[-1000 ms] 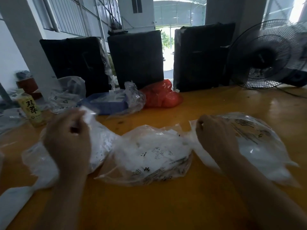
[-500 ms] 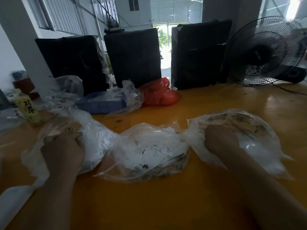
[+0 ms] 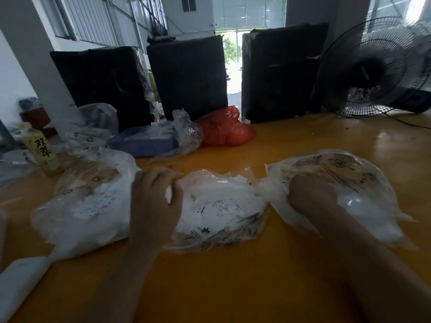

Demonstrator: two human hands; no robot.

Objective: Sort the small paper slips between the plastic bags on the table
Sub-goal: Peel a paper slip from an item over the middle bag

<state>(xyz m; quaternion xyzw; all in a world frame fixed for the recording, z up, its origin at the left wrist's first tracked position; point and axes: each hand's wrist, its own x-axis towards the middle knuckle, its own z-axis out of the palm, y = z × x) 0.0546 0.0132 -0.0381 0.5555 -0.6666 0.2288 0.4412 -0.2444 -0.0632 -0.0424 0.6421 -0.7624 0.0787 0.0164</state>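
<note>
Three clear plastic bags of small white printed paper slips lie in a row on the yellow table (image 3: 233,287). The left bag (image 3: 81,206) lies flat with no hand on it. My left hand (image 3: 156,201) is at the left end of the middle bag (image 3: 224,213), thumb and forefinger pinched on a white paper slip (image 3: 169,190) there. My right hand (image 3: 310,194) reaches into the mouth of the right bag (image 3: 349,180). Its fingers are hidden, so I cannot see whether they hold anything.
Behind the bags sit a blue tray in plastic (image 3: 144,141), a red bag (image 3: 226,131), a yellow drink bottle (image 3: 43,150) at far left and more clear bags (image 3: 95,124). Black wrapped bundles (image 3: 189,78) line the back edge. A fan (image 3: 377,68) stands at back right.
My left hand has left the left bag and moved right to the middle bag's left end. My right hand stays inside the right bag, slightly deeper.
</note>
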